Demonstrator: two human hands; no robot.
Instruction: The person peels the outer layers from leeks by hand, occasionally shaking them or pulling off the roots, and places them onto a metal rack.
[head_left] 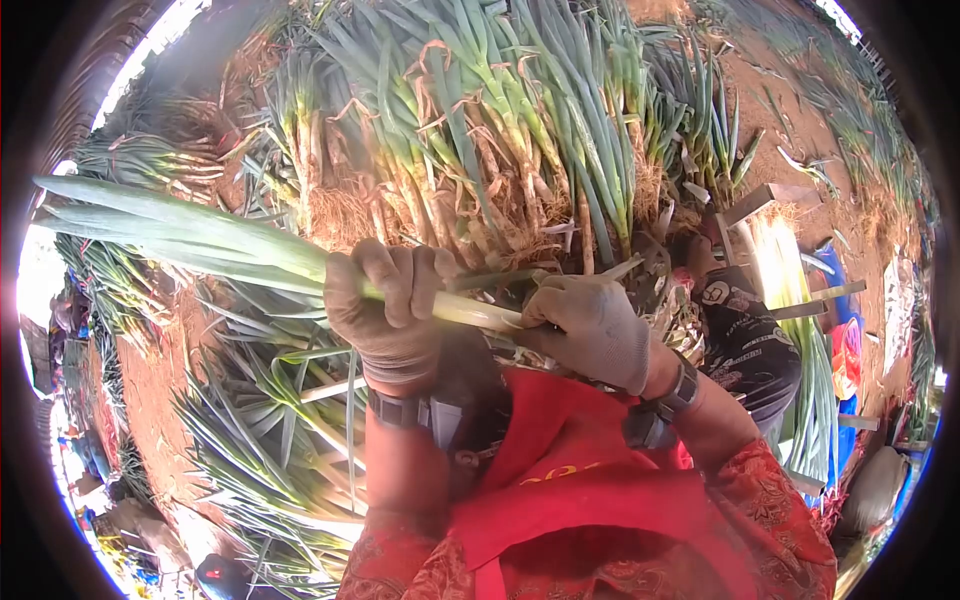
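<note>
A long green onion (470, 310) lies slantwise in front of me, its green leaves fanning out to the upper left and its pale shank pointing right. My left hand (385, 305), in a grey glove, is closed round the onion where leaf meets shank. At the shank's right end, the fingers of my gloved right hand (590, 325) are pressed together on it. A thin strip of leaf or skin (622, 268) sticks out above the right hand. The right hand's fingers hide the tip of the shank.
Many upright green onions (480, 130) with dry roots crowd the ground ahead. More onions (290, 430) lie at my left. On my right, trimmed onions (785, 260) rest on a frame with wooden bars (765, 203). A red apron (580, 440) covers my lap.
</note>
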